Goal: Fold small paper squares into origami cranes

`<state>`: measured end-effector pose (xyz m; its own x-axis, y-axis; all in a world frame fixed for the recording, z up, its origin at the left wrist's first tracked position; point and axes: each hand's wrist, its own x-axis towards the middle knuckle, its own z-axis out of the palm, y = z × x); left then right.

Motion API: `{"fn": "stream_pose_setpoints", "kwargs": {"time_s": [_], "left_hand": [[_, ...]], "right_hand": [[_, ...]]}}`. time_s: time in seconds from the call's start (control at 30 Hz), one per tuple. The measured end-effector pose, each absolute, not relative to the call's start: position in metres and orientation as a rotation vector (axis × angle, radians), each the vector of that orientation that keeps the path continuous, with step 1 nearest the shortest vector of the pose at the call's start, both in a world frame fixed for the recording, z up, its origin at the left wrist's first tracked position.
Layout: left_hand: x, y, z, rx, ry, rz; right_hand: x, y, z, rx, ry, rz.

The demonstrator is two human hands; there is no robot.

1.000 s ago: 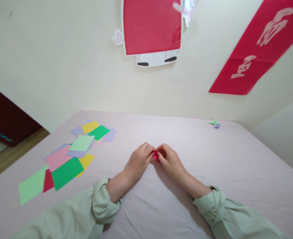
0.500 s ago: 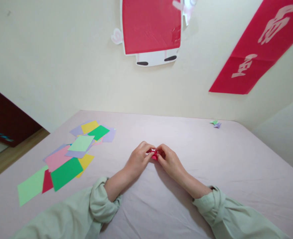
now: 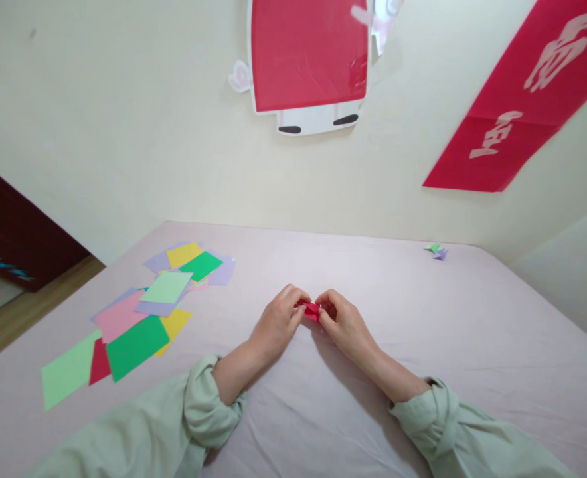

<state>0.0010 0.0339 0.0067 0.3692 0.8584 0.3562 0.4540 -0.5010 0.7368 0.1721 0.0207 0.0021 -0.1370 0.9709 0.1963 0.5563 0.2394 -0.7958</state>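
A small folded piece of red paper [image 3: 312, 309] rests on the pale pink sheet [image 3: 423, 318] at the middle of the view. My left hand [image 3: 278, 322] pinches its left side with curled fingers. My right hand [image 3: 344, 323] pinches its right side, the fingertips pressed against the paper. Both hands lie low on the sheet, their fingertips nearly touching. Most of the paper is hidden between the fingers. Light green sleeves cover both forearms.
Several loose coloured paper squares [image 3: 139, 315] lie spread on the sheet to the left. Two small folded paper pieces [image 3: 435, 251], green and purple, sit at the far right by the wall. Red banners [image 3: 512, 99] hang on the wall. A wooden floor [image 3: 14, 318] shows at left.
Both hands stay on the red paper; the fingers have shifted slightly around it, and a little more of its red fold shows between them. The view moved slightly.
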Motion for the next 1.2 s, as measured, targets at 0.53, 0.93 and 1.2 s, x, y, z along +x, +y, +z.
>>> {"fn": "stream_pose_setpoints", "kwargs": {"time_s": [0.53, 0.93, 1.2], "left_hand": [[0.007, 0.039, -0.003, 1.572, 1.195, 1.035], [0.011, 0.034, -0.004, 1.713, 1.109, 1.025], [0.008, 0.038, -0.009, 1.670, 1.129, 1.032]], "right_hand": [[0.171, 0.021, 0.002, -1.403, -1.828, 0.715], [0.170, 0.020, 0.002, -1.394, -1.792, 0.722], [0.169, 0.020, 0.004, -1.407, -1.811, 0.704]]}}
